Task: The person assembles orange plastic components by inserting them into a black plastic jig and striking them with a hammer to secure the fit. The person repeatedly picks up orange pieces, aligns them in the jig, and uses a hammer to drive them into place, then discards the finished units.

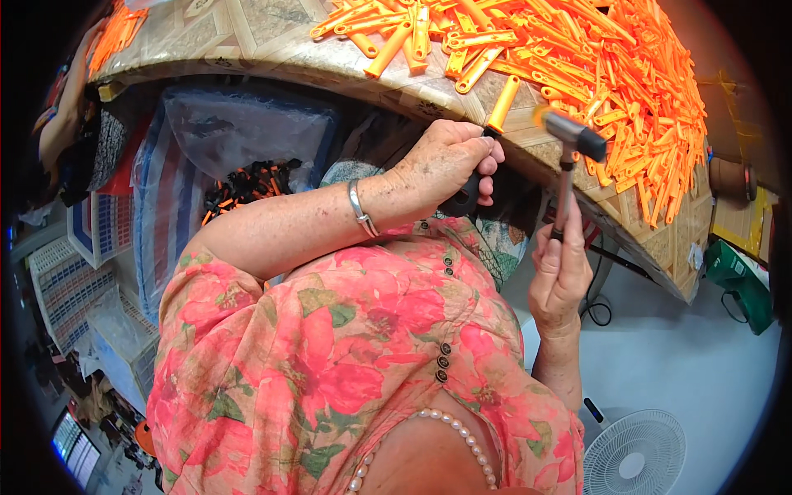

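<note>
My left hand (445, 165) is closed around a black handle-like part (462, 198) at the table's front edge. Out of its top, against the edge of the table, stands an orange plastic sleeve (504, 106), tilted slightly right. The fingers hide most of the black part. In my right hand (561, 276) is a mallet (587, 142), gripped by its shaft and held upright. Its head, black at one end and yellowish at the other, is a little right of the sleeve and apart from it; the yellowish end is blurred.
Loose orange plastic pieces (561, 49) are heaped across the patterned table (256, 29). At left, a plastic-lined bag (235, 115) holds black and orange parts, beside plastic crates (66, 289). Another person's arm (66, 132) shows far left. A fan (635, 462) and green box (738, 285) stand right.
</note>
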{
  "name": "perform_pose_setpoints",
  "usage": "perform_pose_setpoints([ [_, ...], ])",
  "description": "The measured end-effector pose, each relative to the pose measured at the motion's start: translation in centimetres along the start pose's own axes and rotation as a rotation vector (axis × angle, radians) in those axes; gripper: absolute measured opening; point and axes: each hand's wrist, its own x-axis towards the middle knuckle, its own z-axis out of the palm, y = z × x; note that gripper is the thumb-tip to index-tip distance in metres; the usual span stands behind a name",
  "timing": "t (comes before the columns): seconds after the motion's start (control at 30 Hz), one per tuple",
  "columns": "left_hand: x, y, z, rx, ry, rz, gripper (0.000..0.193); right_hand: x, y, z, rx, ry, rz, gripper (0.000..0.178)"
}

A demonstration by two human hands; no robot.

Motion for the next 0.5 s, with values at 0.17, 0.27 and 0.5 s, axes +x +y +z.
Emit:
perform_pose_setpoints([
  [0.17, -0.1, -0.3, -0.2, -0.010, 0.000, 0.012, 0.018, 0.7, 0.8, 0.5, -0.150, -0.072, -0.072, 0.051],
  [0.27, 0.1, 0.0, -0.2, -0.011, -0.004, 0.016, 0.017, 0.8, -0.1, 0.3, -0.018, 0.051, -0.038, 0.049],
  [0.5, 0.0, 0.1, -0.1, 0.009, 0.012, 0.032, 0.017, 0.6, 1.1, 0.8, -0.170, -0.037, -0.077, 0.051],
])
